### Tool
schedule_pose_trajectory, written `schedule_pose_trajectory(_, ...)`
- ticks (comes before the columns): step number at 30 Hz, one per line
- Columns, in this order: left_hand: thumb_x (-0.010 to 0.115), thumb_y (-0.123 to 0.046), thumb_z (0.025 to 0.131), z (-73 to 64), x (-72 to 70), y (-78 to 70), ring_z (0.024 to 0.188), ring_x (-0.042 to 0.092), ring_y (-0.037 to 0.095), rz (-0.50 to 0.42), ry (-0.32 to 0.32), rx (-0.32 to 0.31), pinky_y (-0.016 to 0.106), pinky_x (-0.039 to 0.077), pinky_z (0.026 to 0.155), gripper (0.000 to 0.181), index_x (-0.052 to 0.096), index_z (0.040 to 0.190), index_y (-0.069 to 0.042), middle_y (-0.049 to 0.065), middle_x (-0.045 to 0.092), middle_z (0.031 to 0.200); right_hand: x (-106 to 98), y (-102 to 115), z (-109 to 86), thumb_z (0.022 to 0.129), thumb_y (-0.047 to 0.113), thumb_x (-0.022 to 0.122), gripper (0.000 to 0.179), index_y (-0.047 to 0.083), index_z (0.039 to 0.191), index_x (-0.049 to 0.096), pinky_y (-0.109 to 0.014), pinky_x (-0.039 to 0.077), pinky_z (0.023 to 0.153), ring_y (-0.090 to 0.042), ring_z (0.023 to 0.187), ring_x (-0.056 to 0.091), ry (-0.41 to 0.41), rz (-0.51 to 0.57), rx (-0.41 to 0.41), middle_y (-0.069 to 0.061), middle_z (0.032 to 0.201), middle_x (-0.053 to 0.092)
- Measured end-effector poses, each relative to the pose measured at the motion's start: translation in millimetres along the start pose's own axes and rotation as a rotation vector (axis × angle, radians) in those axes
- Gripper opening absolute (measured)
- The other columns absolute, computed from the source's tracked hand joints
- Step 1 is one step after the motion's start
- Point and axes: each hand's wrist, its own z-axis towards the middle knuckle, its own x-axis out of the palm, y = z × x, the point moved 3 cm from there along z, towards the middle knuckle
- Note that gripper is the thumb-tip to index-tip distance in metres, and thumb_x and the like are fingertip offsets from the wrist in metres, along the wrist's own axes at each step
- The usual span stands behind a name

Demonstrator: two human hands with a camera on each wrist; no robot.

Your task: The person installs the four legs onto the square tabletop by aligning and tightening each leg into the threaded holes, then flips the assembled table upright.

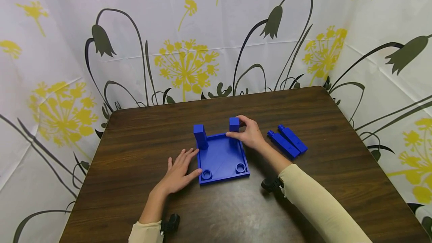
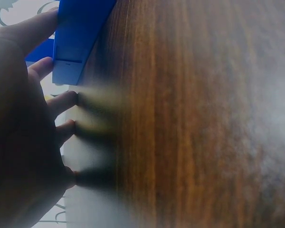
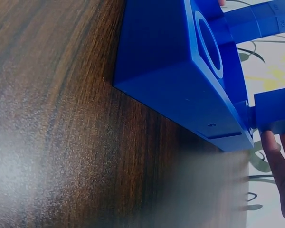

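A square blue tray-like base [image 1: 221, 158] with a raised rim lies on the table. Round sockets [image 1: 206, 174] show at its two near corners. One blue square leg [image 1: 200, 136] stands upright at the far left corner. At the far right corner my right hand [image 1: 250, 133] pinches another blue leg [image 1: 234, 124] between thumb and fingers; in the right wrist view a narrow neck shows between this leg [image 3: 275, 111] and the base [image 3: 166, 76]. My left hand [image 1: 179, 175] rests with spread fingers against the base's left side, thumb at the near left socket.
Two loose blue legs [image 1: 285, 145] with narrow round ends lie side by side on the dark wood table [image 1: 135, 153], right of the base. A white curtain [image 1: 202, 18] with a flower print hangs behind the table's far edge.
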Motion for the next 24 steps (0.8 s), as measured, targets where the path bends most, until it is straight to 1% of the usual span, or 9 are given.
schedule_pose_trajectory(7,0.054,-0.057,0.094,0.4,0.0,1.0,0.148,0.010,0.036,0.001,0.006,-0.003,0.075,-0.004,0.103,0.073,0.028,0.156,-0.026,0.009,0.025,0.160,-0.4,1.7,0.2,0.072,0.030,0.089,0.045,0.013,0.105,0.063,-0.040,0.048,0.078,-0.023,0.093,0.061,0.003,-0.031,0.010,-0.004,0.095,0.067)
schedule_pose_trajectory(11,0.054,-0.057,0.094,0.7,0.1,1.4,0.148,0.010,0.035,0.001,0.003,0.000,0.075,-0.004,0.103,0.073,0.028,0.156,-0.026,0.009,0.025,0.160,-0.9,2.2,0.2,0.072,0.030,0.089,0.045,0.014,0.105,0.063,-0.039,0.047,0.076,-0.023,0.092,0.061,0.005,-0.038,-0.003,-0.005,0.094,0.067)
schedule_pose_trajectory(17,0.055,-0.056,0.094,0.8,0.5,2.3,0.148,0.010,0.036,0.000,0.003,0.002,0.075,-0.004,0.103,0.073,0.028,0.156,-0.026,0.009,0.025,0.160,-1.5,1.5,0.8,0.071,0.031,0.089,0.048,0.015,0.109,0.065,-0.036,0.048,0.072,-0.021,0.090,0.062,0.015,-0.048,-0.028,-0.003,0.093,0.068)
schedule_pose_trajectory(21,0.054,-0.058,0.094,0.9,1.6,3.8,0.148,0.010,0.036,0.001,-0.004,0.007,0.075,-0.004,0.103,0.073,0.029,0.155,-0.026,0.009,0.026,0.160,-3.3,3.1,0.0,0.073,0.031,0.088,0.050,0.014,0.114,0.064,-0.037,0.050,0.071,-0.022,0.091,0.063,0.041,-0.036,-0.038,-0.004,0.096,0.068)
schedule_pose_trajectory(24,0.054,-0.057,0.094,1.0,2.4,4.4,0.148,0.011,0.037,-0.009,-0.013,0.016,0.075,-0.004,0.102,0.073,0.030,0.155,-0.025,0.011,0.027,0.159,-3.7,3.2,-0.2,0.074,0.028,0.087,0.052,0.013,0.118,0.063,-0.042,0.051,0.075,-0.025,0.091,0.063,0.063,-0.027,-0.047,-0.005,0.101,0.068)
